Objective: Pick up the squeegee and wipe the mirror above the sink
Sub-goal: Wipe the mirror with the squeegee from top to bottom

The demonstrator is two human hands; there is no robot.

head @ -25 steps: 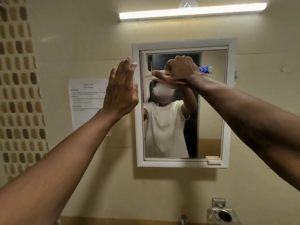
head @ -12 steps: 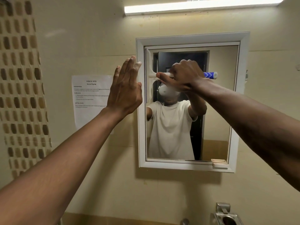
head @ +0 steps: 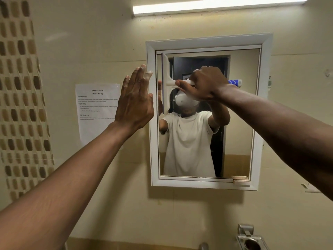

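Right hand [head: 203, 83] clenched around the handle of a white squeegee [head: 166, 83], knuckles toward the camera, forearm reaching in from the right edge. Squeegee handle lying level across the upper part of the mirror [head: 237, 132], its blue patterned end [head: 234, 82] sticking out past the wrist on the right. Squeegee blade standing upright at the mirror's left side, just beside the inner edge of the white frame [head: 152, 141], pressed against or very near the glass; actual contact impossible to tell. Left hand [head: 135, 103] raised flat and spread wide, fingers [head: 137, 78] together and pointing up, holding nothing, palm turned toward the wall at the frame's left edge; whether touching the frame or just in front of it, cannot tell. Reflected in the glass: a person in a white T-shirt with a white headset, both arms lifted, a dark doorway behind. Printed sheet [head: 97, 112] taped to the beige wall to the left of the mirror, headed "Mirror Wiping", partly covered by the left forearm. Strip of brown and tan mosaic tile [head: 19, 98] down the far left. Lit tube lamp [head: 216, 5] on the wall above the mirror. Small latch tab [head: 240, 178] at the frame's lower right corner. Metal wall holder [head: 250, 239] with a round opening low on the right, below the mirror.
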